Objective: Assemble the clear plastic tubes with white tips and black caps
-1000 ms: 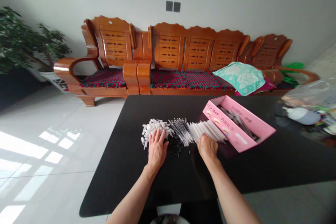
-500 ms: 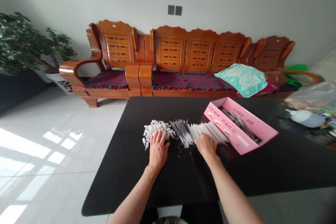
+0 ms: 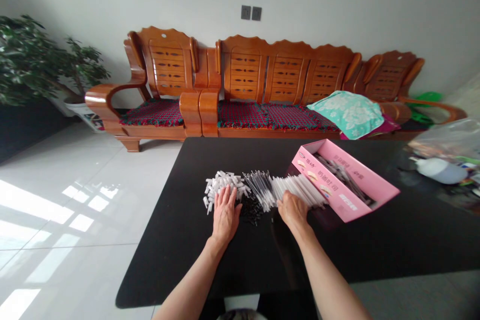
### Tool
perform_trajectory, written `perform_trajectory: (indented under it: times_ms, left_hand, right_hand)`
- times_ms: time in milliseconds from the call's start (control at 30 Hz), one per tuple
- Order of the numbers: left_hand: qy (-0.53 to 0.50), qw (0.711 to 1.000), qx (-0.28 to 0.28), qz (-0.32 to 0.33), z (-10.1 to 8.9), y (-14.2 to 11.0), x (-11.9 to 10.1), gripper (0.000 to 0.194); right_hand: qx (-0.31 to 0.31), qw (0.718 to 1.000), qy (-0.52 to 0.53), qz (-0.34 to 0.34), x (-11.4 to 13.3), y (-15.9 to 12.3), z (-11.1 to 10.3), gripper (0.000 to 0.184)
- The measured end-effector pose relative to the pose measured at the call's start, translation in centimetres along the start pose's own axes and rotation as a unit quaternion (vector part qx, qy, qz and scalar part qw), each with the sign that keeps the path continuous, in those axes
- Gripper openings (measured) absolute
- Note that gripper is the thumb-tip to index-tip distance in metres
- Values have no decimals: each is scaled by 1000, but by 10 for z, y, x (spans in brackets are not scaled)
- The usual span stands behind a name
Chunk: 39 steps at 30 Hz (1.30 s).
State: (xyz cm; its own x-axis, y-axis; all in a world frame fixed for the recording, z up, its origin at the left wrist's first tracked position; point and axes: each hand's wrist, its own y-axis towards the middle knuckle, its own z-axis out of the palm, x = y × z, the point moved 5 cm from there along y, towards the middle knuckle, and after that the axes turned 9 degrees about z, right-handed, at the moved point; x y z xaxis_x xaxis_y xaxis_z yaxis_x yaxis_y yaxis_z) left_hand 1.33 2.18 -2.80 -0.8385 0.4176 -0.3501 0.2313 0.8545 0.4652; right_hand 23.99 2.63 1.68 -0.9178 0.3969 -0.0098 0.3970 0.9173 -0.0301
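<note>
My left hand (image 3: pixel 225 215) lies flat with fingers stretched out, its fingertips resting on a heap of short white pen caps (image 3: pixel 221 182). Just right of its thumb is a small pile of tiny black plugs (image 3: pixel 252 211). Slim dark-tipped pen refills (image 3: pixel 258 187) fan out beyond them. Beside the refills is a row of translucent white pen barrels (image 3: pixel 300 187). My right hand (image 3: pixel 294 210) is closed at the near ends of these barrels, fingers curled under; whatever is between the fingertips is hidden.
A pink cardboard box (image 3: pixel 341 202) holding grey and dark sticks stands right of the barrels on the black table (image 3: pixel 180 260). A clear plastic bag (image 3: pixel 446 137) and a white bulb-shaped thing (image 3: pixel 440 170) lie at the far right. A wooden sofa (image 3: pixel 243 75) stands behind.
My right hand has shifted slightly left along the near ends of the barrels. My left hand has stayed in place on the caps.
</note>
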Motion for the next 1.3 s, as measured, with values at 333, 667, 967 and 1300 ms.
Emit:
perform_trajectory:
  times_ms: [333,667,967,1300]
  left_hand:
    - [-2,1000,-3,-2,0,-1,1,51]
    - [2,1000,0,1,0,0,1,51]
    - [-34,998,-57,12,-6,0,1,48]
    - [-212,972,-100,-3,-29,-5,-2,27]
  right_hand:
    - [6,1000,-14,-11,14,3,-7,20]
    - [1,998,-38,-57,23,7,-1,28]
    - [-66,988,133,-51,16,-5,10,18]
    - [-243,891,256,-284,59,-70,38,22]
